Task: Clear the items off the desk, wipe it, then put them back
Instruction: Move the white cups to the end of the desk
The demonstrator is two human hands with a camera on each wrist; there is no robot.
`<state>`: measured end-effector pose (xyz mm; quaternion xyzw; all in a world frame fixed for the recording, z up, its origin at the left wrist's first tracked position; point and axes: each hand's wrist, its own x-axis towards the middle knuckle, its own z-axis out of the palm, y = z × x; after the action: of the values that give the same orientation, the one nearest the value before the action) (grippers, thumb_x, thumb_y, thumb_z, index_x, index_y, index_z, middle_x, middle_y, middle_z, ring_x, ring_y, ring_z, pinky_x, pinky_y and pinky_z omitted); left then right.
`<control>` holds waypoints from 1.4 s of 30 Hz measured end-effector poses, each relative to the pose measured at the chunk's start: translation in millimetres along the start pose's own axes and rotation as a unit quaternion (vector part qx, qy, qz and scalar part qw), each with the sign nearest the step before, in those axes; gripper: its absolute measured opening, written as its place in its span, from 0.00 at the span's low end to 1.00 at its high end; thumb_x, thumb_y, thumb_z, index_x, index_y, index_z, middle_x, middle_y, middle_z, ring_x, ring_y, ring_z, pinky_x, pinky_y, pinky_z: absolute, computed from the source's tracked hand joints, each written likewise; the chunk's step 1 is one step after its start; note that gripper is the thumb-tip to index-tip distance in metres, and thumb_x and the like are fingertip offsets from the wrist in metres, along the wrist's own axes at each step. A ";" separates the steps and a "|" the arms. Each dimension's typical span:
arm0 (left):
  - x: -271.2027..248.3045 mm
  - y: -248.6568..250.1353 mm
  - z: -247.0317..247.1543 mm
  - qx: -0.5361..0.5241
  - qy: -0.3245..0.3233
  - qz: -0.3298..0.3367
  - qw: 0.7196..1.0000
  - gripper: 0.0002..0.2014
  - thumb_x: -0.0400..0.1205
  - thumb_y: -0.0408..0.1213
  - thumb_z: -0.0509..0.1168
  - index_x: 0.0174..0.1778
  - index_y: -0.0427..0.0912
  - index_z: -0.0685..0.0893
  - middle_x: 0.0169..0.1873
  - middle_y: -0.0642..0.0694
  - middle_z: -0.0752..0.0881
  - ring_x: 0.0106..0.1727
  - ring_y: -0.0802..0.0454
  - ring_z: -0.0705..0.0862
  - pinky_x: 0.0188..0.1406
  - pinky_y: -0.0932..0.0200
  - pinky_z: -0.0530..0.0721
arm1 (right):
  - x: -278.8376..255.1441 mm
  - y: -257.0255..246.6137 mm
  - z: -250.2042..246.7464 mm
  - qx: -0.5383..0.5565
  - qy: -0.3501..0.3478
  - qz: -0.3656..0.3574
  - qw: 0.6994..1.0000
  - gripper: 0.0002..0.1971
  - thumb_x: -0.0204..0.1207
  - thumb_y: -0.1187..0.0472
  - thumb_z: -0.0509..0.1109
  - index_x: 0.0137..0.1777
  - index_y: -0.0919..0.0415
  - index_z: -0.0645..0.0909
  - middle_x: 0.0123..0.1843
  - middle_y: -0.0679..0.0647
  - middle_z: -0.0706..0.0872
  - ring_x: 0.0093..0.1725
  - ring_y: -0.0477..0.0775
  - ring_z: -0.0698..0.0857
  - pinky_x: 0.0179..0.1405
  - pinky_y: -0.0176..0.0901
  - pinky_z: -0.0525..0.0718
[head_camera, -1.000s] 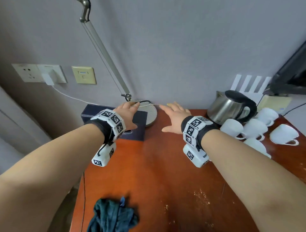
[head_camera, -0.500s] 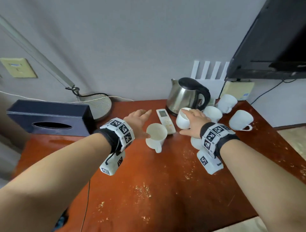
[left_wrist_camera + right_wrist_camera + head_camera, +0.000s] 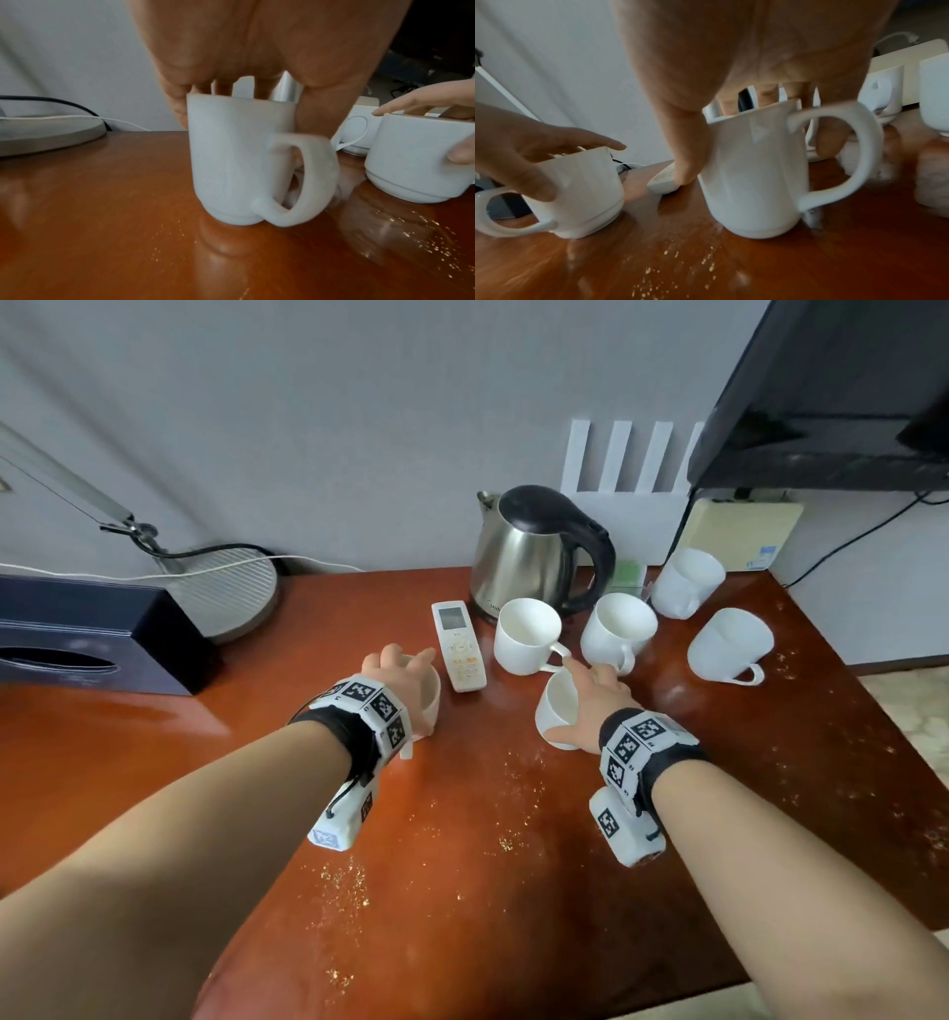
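Observation:
On the reddish wooden desk [image 3: 462,891], my left hand [image 3: 405,675] reaches down over a white mug [image 3: 432,698] and grips it around the rim; the left wrist view shows this mug [image 3: 239,158] upright, handle toward the camera. My right hand [image 3: 590,695] grips a second white mug [image 3: 557,708] from above, thumb [image 3: 687,154] on its side and fingers behind it. That mug [image 3: 752,172] stands upright on the desk. A white remote [image 3: 458,644] lies between the two hands.
Several more white mugs [image 3: 526,636] stand by a steel kettle [image 3: 534,552] at the back. A dark tissue box [image 3: 87,639] and a lamp base [image 3: 231,593] sit at the left. A TV [image 3: 832,387] overhangs the right. Crumbs [image 3: 349,880] speckle the desk.
My view has swung right, from the lamp base to the mugs. The left hand has closed over the mug it was beside. The right hand has shifted to the nearer mug.

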<state>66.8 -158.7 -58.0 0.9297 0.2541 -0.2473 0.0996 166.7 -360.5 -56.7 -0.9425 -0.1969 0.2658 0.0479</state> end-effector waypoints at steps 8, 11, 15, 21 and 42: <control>-5.6 0.9 -1.4 -0.020 0.042 -0.030 0.998 0.49 0.67 0.45 0.77 0.79 0.49 0.55 0.68 0.47 0.68 0.69 0.47 0.70 0.60 0.51 0.81 | 0.4 2.1 -3.5 -0.024 -0.001 -0.032 0.999 0.42 0.68 0.51 0.74 0.78 0.48 0.53 0.74 0.58 0.60 0.73 0.63 0.67 0.67 0.57 0.77; -11.4 -2.1 -3.5 -0.016 0.047 -0.026 0.998 0.49 0.67 0.45 0.77 0.79 0.49 0.55 0.68 0.49 0.68 0.69 0.48 0.70 0.61 0.51 0.81 | -4.9 -4.2 -5.1 -0.033 0.002 -0.044 0.999 0.43 0.67 0.50 0.74 0.78 0.48 0.53 0.72 0.57 0.62 0.71 0.62 0.70 0.64 0.54 0.78; -25.0 -13.0 -10.6 -0.024 0.057 -0.023 0.998 0.50 0.66 0.47 0.78 0.79 0.49 0.56 0.68 0.50 0.68 0.69 0.49 0.70 0.59 0.50 0.80 | -14.2 -21.4 -14.9 -0.048 0.025 -0.078 0.995 0.41 0.66 0.48 0.74 0.75 0.48 0.56 0.70 0.56 0.64 0.66 0.61 0.75 0.57 0.52 0.80; -51.8 -48.9 -18.3 -0.026 0.089 -0.030 0.995 0.49 0.66 0.49 0.77 0.79 0.49 0.55 0.69 0.51 0.67 0.69 0.49 0.69 0.57 0.51 0.78 | -33.1 -67.5 -23.3 -0.070 0.045 -0.137 0.987 0.39 0.67 0.46 0.74 0.74 0.45 0.57 0.70 0.54 0.64 0.64 0.62 0.75 0.55 0.51 0.80; -115.7 -341.5 -13.6 -0.032 0.088 -0.151 0.984 0.47 0.69 0.52 0.74 0.80 0.51 0.54 0.71 0.50 0.66 0.74 0.47 0.67 0.66 0.49 0.77 | -70.0 -360.0 72.8 -0.132 -0.003 -0.334 0.933 0.41 0.66 0.46 0.75 0.76 0.44 0.57 0.73 0.52 0.64 0.68 0.58 0.71 0.60 0.52 0.79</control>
<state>-192.4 87.2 -7.5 0.8951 0.4073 -0.1680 0.0677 -50.3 -58.9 -14.9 -0.8191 -0.5340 0.2094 0.0089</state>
